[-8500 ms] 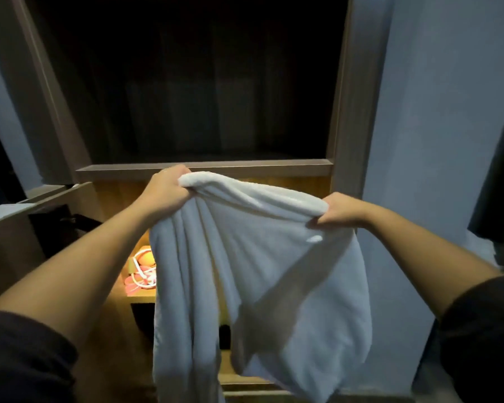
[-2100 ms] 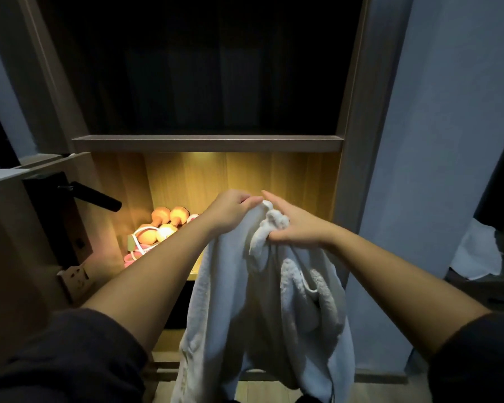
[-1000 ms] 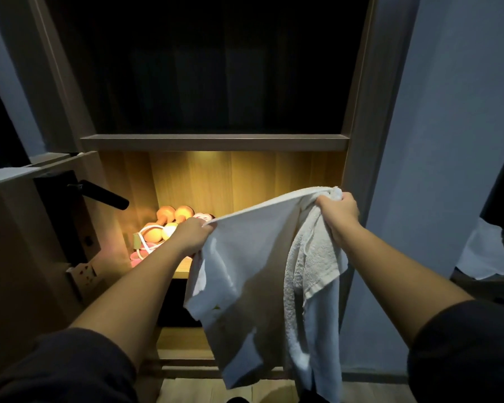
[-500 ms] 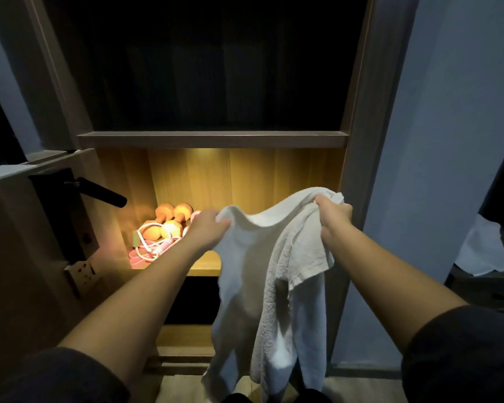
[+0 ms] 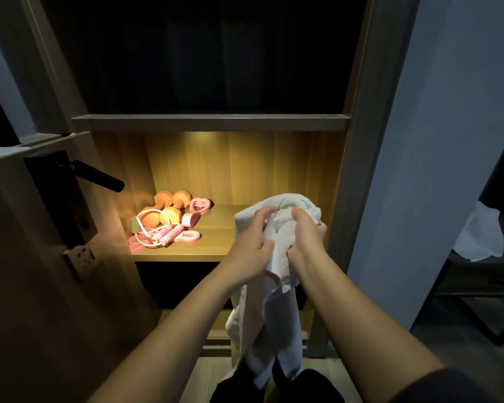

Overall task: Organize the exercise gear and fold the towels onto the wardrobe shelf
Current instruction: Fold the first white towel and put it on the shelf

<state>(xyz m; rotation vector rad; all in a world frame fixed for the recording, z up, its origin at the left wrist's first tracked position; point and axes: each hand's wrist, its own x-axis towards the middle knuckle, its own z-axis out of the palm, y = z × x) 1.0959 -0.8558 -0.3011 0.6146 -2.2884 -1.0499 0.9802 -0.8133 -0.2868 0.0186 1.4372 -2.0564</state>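
In front of the lit wardrobe shelf [image 5: 216, 245], the left hand [image 5: 252, 248] and right hand [image 5: 306, 239] grip the bunched top of a white towel [image 5: 262, 330] side by side, fingers curled into it, its rest hanging toward 6 o'clock. At 9 o'clock from the hands, orange dumbbells [image 5: 169, 205] and a pink jump rope [image 5: 157, 234] lie on the shelf, apart from the towel.

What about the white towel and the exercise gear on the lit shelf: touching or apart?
Apart. The head view shows a strip of bare shelf between the exercise gear and the held towel.
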